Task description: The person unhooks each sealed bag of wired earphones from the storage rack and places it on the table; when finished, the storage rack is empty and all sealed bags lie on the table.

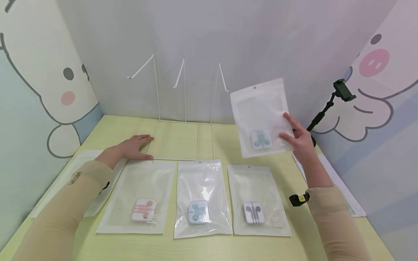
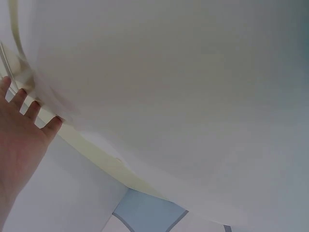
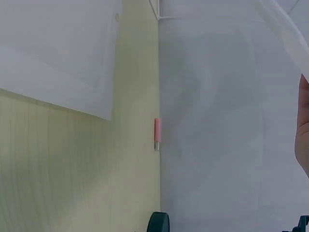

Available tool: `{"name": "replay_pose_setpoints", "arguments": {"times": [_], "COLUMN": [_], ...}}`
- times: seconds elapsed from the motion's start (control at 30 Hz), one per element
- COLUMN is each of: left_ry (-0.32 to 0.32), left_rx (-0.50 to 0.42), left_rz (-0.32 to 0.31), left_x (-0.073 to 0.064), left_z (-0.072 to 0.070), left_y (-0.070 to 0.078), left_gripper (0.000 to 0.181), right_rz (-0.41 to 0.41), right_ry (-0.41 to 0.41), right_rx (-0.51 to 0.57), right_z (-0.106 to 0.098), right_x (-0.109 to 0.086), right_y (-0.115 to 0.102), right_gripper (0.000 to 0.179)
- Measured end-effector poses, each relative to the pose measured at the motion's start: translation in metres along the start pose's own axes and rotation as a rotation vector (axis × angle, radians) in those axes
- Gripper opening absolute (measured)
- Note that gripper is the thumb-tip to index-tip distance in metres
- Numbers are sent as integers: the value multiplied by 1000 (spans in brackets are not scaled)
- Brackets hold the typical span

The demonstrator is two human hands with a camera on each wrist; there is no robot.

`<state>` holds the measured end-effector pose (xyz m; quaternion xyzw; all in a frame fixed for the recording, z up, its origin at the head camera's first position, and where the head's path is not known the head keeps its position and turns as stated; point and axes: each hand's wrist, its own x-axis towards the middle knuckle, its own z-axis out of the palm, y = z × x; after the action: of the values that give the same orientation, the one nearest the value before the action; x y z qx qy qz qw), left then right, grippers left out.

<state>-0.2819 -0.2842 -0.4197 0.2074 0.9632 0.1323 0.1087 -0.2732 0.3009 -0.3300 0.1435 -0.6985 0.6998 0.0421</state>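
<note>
My right hand (image 1: 302, 139) pinches the right edge of a clear-fronted zip bag (image 1: 258, 105), held up off the table and tilted. Inside it sits a square case of pale green earphones (image 1: 261, 139). A white wire display rack (image 1: 185, 122) with three upward hooks stands at the back. My left hand (image 1: 134, 146) lies at the left side of its base, fingers extended, palm down. In the left wrist view, the left fingers (image 2: 33, 110) appear stretched out beside a large white bag surface. The right wrist view catches only part of the right hand (image 3: 303, 128).
Three bags lie in a row, with pink earphones (image 1: 143, 209), blue earphones (image 1: 198, 212) and grey earphones (image 1: 254, 212). More bags (image 1: 73, 170) lie under the left arm. A black phone holder (image 1: 343, 90) stands right, near a white sheet (image 1: 343, 185). A small pink stick (image 3: 157, 130) lies by the wall.
</note>
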Motion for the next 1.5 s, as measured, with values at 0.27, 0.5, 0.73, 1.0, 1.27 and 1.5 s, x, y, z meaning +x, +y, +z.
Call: {"name": "replay_pose_setpoints", "arguments": {"times": [0.27,0.5,0.73,1.0,1.27,1.5], "left_ry": [-2,-1,1,-1,-4,-2], "left_rx": [-6,-11,-9,-15,-13,-19], "left_rz": [-3,3,7,-1,-3,2], "left_x": [-2,-1,-1,-2,-1,-2], "left_z": [-1,0,0,-2,-2,-3], "left_y": [1,-2,-2,0,1,3], "left_gripper": [93,92,93,92,92,91], "right_rz": [111,159,120,148,91,66], "right_ry": [36,-11,-123,-221,-361,-439], "right_rx": [-235,-322,-316,-454,-647,-736], "right_z": [11,25,33,33,24,15], "right_x": [9,11,21,29,34,34], "right_y": [17,30,51,63,74,83], "right_gripper": [67,65,70,72,84,93]}}
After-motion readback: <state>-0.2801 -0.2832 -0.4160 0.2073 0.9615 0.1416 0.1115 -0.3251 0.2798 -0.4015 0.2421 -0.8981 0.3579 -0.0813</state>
